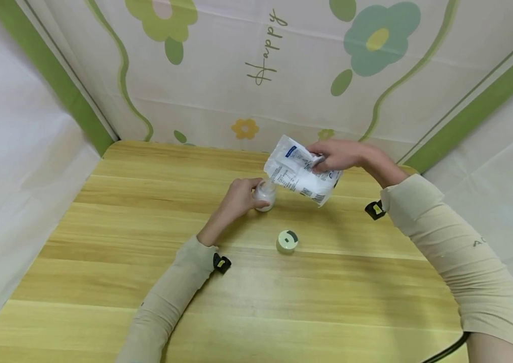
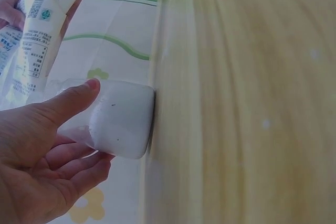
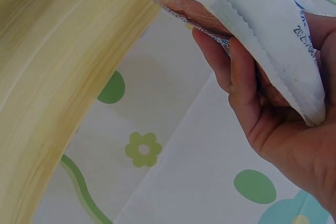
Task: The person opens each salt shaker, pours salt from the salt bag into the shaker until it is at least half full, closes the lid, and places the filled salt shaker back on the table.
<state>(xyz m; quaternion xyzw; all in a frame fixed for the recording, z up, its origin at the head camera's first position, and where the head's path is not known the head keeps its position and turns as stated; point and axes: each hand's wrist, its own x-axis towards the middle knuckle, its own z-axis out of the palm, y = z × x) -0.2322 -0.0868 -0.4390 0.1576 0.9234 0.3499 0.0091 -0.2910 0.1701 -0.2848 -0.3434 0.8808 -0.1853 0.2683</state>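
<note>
In the head view my left hand [image 1: 239,195] grips a small clear jar [image 1: 265,194] standing on the table. White contents [image 2: 123,121] fill its lower part in the left wrist view, where my thumb and fingers lie on either side. My right hand [image 1: 340,153] holds a white printed bag [image 1: 299,174], tilted with its narrower end down at the jar's mouth. Whether anything is flowing out cannot be told. The right wrist view shows fingers [image 3: 244,77] curled beneath the bag [image 3: 273,35]. A pale green round lid [image 1: 287,241] sits on the table nearer to me.
The wooden table [image 1: 247,307] spreads under both arms. Behind it hangs a white curtain [image 1: 220,65] with flowers and lettering. A dark cable [image 1: 449,349] runs by the right arm at the lower right.
</note>
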